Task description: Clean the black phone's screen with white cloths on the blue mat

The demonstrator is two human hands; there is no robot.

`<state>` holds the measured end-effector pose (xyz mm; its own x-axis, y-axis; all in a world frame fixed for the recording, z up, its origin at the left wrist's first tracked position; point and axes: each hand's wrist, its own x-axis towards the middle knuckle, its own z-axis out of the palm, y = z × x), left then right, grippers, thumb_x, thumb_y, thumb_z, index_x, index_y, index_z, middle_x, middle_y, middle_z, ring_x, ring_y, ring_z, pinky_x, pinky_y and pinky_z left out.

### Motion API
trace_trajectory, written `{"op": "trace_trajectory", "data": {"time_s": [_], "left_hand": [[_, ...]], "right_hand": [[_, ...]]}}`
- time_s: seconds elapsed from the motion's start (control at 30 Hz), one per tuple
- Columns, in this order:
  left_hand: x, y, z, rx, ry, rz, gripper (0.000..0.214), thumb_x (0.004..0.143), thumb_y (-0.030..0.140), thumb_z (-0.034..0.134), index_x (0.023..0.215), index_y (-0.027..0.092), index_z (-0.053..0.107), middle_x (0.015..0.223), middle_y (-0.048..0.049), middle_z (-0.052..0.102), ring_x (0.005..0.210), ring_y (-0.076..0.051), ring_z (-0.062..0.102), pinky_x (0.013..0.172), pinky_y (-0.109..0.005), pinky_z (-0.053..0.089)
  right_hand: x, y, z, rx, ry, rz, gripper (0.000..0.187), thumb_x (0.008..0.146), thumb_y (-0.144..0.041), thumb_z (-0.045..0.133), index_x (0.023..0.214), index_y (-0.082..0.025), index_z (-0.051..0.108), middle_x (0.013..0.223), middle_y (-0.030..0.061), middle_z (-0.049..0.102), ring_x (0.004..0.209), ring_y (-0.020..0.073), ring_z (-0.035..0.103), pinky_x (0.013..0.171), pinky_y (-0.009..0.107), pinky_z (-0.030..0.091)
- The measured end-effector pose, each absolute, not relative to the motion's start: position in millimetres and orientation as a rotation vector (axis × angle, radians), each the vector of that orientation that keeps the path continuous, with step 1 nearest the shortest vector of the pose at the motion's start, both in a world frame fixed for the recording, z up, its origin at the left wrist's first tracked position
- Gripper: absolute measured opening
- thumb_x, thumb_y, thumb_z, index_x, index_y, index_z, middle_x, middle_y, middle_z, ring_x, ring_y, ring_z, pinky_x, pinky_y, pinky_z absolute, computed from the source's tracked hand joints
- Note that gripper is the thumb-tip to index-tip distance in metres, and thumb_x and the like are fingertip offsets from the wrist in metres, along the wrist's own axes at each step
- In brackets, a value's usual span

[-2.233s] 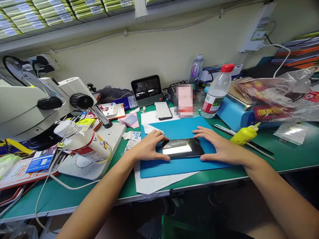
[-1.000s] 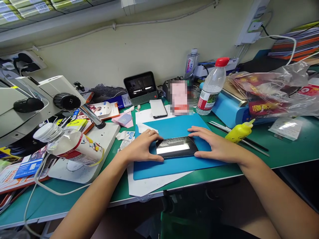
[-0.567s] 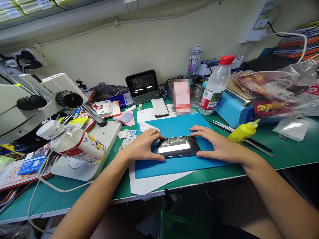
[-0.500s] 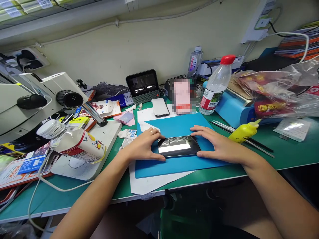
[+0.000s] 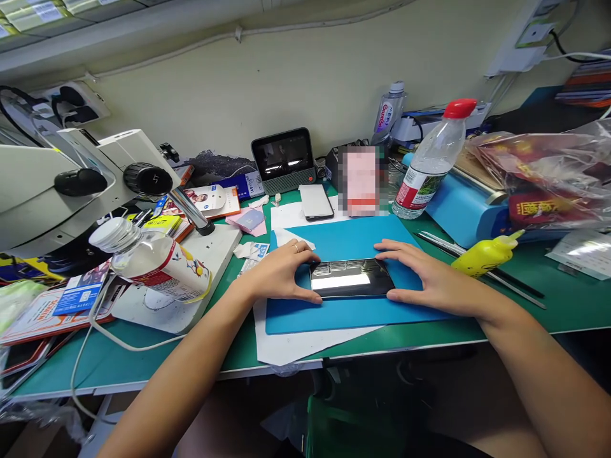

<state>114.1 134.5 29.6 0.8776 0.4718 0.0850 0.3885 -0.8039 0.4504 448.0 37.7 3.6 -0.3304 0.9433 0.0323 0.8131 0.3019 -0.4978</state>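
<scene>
A black smartphone (image 5: 352, 280) lies screen up on a blue mat (image 5: 344, 238), with bright reflections across its glass. My left hand (image 5: 285, 272) grips its left end, thumb at the near corner and fingers at the far corner; a ring shows on one finger. At the opposite end, my right hand (image 5: 422, 275) holds the phone the same way, thumb near and fingers far. The phone's underside is hidden. Behind the mat is a second phone, pale-faced (image 5: 316, 202). A yellow squeeze bottle (image 5: 484, 256) lies right of my right hand, by some thin tools (image 5: 520, 286).
On the left stands a microscope (image 5: 109, 172) with a white base, and a drink bottle (image 5: 165, 264) before it. A red-capped water bottle (image 5: 422, 175) and a smart display (image 5: 282, 159) stand at the back. A plastic bag (image 5: 548, 165) sits on the right.
The whole view has shifted, so things appear slightly further right and a little higher. Both hands keep the same hold on the smartphone, which stays on the mat.
</scene>
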Motion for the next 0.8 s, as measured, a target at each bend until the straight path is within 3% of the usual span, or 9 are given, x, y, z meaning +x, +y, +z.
{"op": "trace_trajectory", "data": {"time_s": [0.8], "left_hand": [[116.7, 131.8, 29.6, 2.633, 0.633, 0.251, 0.065, 0.076, 0.06, 0.079, 0.125, 0.021, 0.061, 0.119, -0.0102, 0.062, 0.113, -0.029, 0.057, 0.096, -0.042, 0.05]], "right_hand": [[445.1, 37.6, 8.4, -1.62, -2.257, 0.632, 0.073, 0.081, -0.068, 0.066, 0.139, -0.025, 0.057, 0.16, 0.0131, 0.042, 0.149, 0.0388, 0.036, 0.118, 0.059, 0.036]]}}
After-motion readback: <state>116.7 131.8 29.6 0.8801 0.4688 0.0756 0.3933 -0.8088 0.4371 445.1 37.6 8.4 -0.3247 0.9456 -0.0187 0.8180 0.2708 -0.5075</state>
